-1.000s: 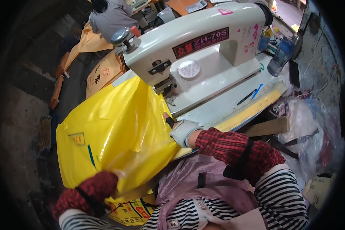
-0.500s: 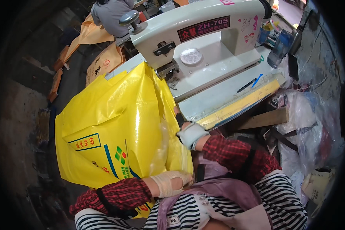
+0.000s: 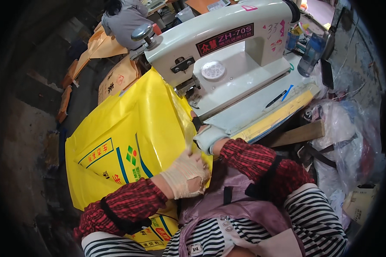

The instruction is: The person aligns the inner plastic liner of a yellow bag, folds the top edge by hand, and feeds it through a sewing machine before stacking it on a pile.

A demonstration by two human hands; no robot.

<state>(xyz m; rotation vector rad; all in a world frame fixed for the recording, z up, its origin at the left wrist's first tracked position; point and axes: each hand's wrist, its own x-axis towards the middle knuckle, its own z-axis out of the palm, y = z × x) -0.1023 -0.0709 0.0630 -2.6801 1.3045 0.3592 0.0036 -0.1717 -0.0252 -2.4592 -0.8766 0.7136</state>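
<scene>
A large yellow printed sack [image 3: 116, 132] lies across my lap and up to the white sewing machine [image 3: 221, 38], its far edge by the needle area. My left hand [image 3: 186, 173], in a beige wrap, is closed on the sack's right edge near me; its fingertips are partly hidden. Further up the same edge, my right hand [image 3: 209, 136], in a pale fingerless glove, grips the sack close to the machine bed. Some of its fingers are hidden behind the edge. Both forearms have red-and-black checked sleeves.
On the machine's table lie a black pen [image 3: 275, 99] and a blue tool [image 3: 287, 92]. A water bottle [image 3: 311, 55] and a phone [image 3: 327, 73] are at the right, above clear plastic bags [image 3: 343, 137]. Brown paper sacks [image 3: 118, 79] and another person [image 3: 126, 23] are at the far left.
My left hand has moved up along the sack's edge, away from my lap. My right hand has shifted slightly up and left. The sack has tilted, and its lower part shows more print.
</scene>
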